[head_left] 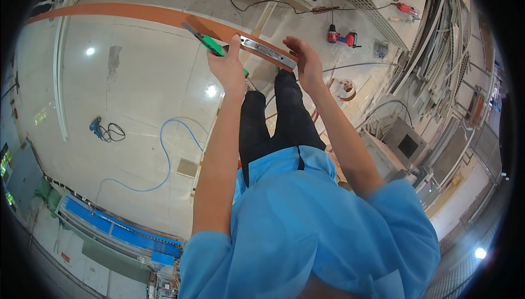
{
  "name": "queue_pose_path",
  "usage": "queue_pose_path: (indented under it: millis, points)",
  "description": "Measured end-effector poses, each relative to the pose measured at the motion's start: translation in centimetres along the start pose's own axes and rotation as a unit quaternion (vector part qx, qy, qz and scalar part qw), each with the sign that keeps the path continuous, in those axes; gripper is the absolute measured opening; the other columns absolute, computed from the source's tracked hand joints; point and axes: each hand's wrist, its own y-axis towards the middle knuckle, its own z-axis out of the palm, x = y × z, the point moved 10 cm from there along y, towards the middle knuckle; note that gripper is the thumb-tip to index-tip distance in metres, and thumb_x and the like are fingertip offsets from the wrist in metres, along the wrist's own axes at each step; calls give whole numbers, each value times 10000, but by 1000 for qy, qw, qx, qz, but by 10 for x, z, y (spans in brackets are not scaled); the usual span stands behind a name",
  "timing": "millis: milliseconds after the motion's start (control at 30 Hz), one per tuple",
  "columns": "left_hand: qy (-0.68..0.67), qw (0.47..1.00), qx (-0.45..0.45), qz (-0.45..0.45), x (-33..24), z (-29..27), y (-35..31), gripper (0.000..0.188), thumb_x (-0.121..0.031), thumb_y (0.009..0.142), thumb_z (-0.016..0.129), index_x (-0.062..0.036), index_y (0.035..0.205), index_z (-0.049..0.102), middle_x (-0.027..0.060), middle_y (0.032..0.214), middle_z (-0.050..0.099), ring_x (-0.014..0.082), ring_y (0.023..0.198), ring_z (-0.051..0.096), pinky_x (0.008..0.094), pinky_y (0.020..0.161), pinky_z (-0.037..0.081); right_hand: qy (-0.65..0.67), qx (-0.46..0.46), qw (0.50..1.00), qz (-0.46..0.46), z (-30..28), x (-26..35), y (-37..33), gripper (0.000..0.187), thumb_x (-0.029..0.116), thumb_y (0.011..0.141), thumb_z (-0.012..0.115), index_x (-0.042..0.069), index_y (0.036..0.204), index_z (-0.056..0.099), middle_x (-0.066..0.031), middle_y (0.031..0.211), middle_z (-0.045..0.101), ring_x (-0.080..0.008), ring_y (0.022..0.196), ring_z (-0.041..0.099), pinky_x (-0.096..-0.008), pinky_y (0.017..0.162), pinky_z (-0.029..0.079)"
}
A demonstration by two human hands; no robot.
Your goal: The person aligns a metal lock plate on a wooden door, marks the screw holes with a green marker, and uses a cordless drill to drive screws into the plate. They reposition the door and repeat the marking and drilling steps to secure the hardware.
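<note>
A long orange-brown board (136, 12) runs from the far left to in front of me, with a slotted silver metal plate (265, 50) set along its near end. My left hand (227, 72) is closed around a green-handled tool with a flat grey blade (212, 44), its thumb resting by the board next to the plate. The blade points away to the left over the board. At the board's right end is my right hand (307, 66), fingers stretched out and thumb apart, its palm side against or very near the end. I cannot tell whether it presses there.
A red and black cordless drill (343, 37) lies beyond my right hand. On the large pale surface to the left are a blue corded power tool (98, 129) and a blue hose (164, 151). Pale strips (432, 64) pile up at the right; a grey box (403, 139) stands nearer.
</note>
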Motion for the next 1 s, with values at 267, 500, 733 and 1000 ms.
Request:
queue_pose_path:
  millis: [267,500,733,1000]
  points:
    - [126,989,-38,75,-26,-6,-5,446,-325,854,822,13,987,564,98,816,596,250,774,584,384,779,491,-208,168,963,-26,5,17,-28,533,285,993,672,-25,1412,562,-103,1354,617,-165,1266,541,-310,1086,405]
    - [218,972,-83,32,-22,-12,-8,434,-319,847,822,9,1004,587,109,829,658,251,751,618,367,754,508,-209,242,947,30,7,12,-15,574,212,954,732,-25,1437,531,-139,1440,560,-192,1323,521,-341,1116,413]
    - [214,967,-136,0,-10,-14,-20,462,-389,876,782,24,964,596,135,855,668,240,771,613,377,767,501,-225,254,940,45,9,7,-18,546,121,988,671,-63,1460,467,-136,1435,543,-198,1333,512,-342,1138,382]
    - [-310,922,-209,-98,60,-21,-110,368,-358,1033,566,-140,754,464,92,847,626,77,579,408,224,492,316,-342,304,889,23,-22,63,35,397,300,1067,537,-29,1263,643,-84,1109,696,-145,1029,639,-280,954,477]
